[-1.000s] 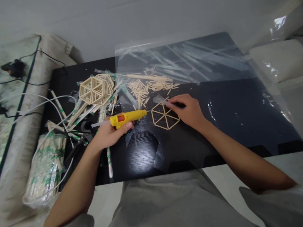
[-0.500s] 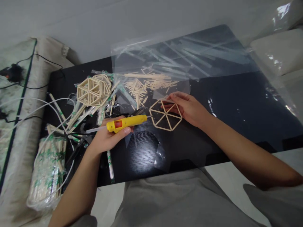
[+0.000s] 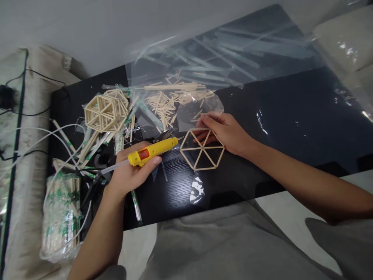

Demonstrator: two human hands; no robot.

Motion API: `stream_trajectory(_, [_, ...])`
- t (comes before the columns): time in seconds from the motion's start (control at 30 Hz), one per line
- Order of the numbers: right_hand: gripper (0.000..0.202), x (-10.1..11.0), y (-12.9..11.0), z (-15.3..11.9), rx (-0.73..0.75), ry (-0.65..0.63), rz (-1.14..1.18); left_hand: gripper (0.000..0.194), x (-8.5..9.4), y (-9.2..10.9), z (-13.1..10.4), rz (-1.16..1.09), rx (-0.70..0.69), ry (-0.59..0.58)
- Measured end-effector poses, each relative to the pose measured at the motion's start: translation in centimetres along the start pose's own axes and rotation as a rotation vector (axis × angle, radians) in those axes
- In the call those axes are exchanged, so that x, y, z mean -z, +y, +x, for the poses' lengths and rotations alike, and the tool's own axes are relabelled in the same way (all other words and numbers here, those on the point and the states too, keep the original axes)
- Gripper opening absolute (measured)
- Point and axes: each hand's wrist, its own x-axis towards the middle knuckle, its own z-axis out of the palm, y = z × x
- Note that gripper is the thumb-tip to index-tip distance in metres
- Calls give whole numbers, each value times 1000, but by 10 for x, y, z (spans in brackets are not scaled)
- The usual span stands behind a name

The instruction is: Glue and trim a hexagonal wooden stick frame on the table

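My left hand (image 3: pixel 131 171) is wrapped round a yellow glue gun (image 3: pixel 154 151), a clear glue stick poking out of its rear. The gun's nozzle points right, close to the left corner of a six-sided frame of wooden sticks (image 3: pixel 202 148) with spokes meeting at its centre. My right hand (image 3: pixel 225 130) pinches that frame at its upper right edge, the other fingers partly behind it. At the left, similar wooden frames (image 3: pixel 106 111) lie stacked. Short cut sticks (image 3: pixel 163 105) are heaped behind the hands.
Wrapped sticks in a plastic bag (image 3: pixel 61 214) lie at the left edge of the black table (image 3: pixel 291 116). Dark scissors or pliers (image 3: pixel 164 135) sit behind the gun. White and black cables run at the left; clear plastic sheeting (image 3: pixel 198 58) covers the back.
The hexagonal frame has turned in my right hand, and its near edge is lower in view. The glue gun has shifted slightly left and tilts upward more. The whole view has shifted a little.
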Motion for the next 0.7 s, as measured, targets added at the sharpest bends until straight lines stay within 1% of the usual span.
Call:
stream_trajectory(0.13, [29, -1, 1, 0, -30, -14, 19, 15, -2, -3, 1, 31, -79, 13])
stream_trajectory(0.33, [30, -3, 2, -2, -29, 7, -20, 8, -4, -2, 2, 49, -159, -11])
stream_trajectory(0.7, [32, -6, 3, -4, -55, 1, -40, 13, -11, -1, 1, 164, -233, -20])
